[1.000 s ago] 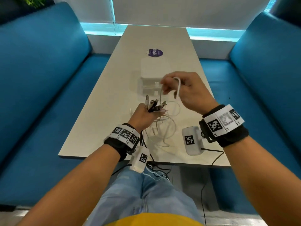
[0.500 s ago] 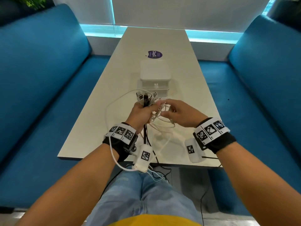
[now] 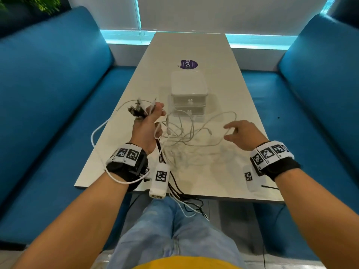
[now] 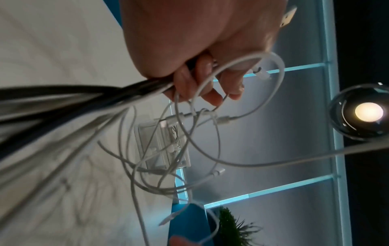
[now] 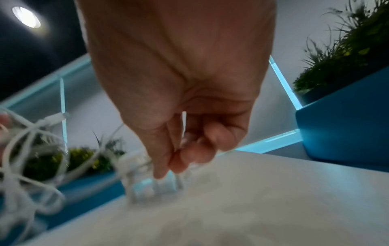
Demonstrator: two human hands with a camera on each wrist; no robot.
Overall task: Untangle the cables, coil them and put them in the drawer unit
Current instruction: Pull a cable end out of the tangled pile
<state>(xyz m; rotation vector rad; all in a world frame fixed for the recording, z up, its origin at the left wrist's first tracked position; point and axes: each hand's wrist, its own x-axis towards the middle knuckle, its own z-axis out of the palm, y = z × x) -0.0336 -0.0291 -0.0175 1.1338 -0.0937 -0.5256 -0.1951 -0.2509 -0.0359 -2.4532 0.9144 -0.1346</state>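
White and black cables (image 3: pixel 180 131) are bunched in the left hand (image 3: pixel 147 127), left of centre in the head view; I log it as clenched round the bundle, plug ends sticking out above the fist and the black leads trailing down past the wrist and off the near table edge. In the left wrist view the fingers (image 4: pixel 197 78) curl round the strands where they enter the fist. To the right of centre, the right hand (image 3: pixel 242 133) is held low over the table (image 3: pixel 223 171); in the right wrist view a thin white strand runs between thumb and fingertips, so I read it as pinching one cable, though motion blur leaves some doubt. Between the hands the white loops are crossed and draped on the tabletop. The drawer unit (image 3: pixel 189 94) stands just beyond the tangle, centre frame, drawers closed. My judgement: the cables are light, limp and springy, and will snag at the plugs. Best taken near a connector and drawn out one strand at a time.
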